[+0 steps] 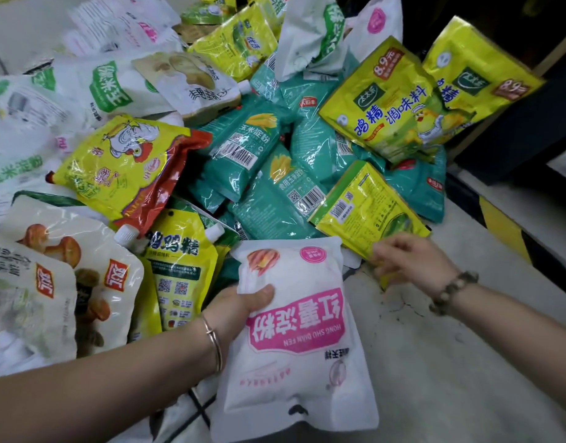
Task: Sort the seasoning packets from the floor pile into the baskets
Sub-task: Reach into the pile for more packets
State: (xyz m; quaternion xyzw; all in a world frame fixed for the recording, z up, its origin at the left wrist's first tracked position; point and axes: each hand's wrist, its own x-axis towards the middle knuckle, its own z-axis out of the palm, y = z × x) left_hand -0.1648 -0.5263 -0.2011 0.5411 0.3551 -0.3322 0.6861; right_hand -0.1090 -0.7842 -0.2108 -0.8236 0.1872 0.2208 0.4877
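The left hand (pixel 240 306) grips a plump, pink-labelled white pouch (pixel 300 346), thumb on its front, over the rough concrete floor (pixel 451 362). The right hand (pixel 409 260) pinches a flat, glossy yellow packet (pixel 368 206) at the edge of the crinkly pile (pixel 252 155)

"HONG SHU DIAN FEN" on white-pink packet (pixel 294 330); "8.9" on upper yellow packet (pixel 380 100)

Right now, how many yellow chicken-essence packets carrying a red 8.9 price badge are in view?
2, both at upper right: the left packet lies on teal cornstarch packets; the right packet sits partly behind it. Others may be buried.
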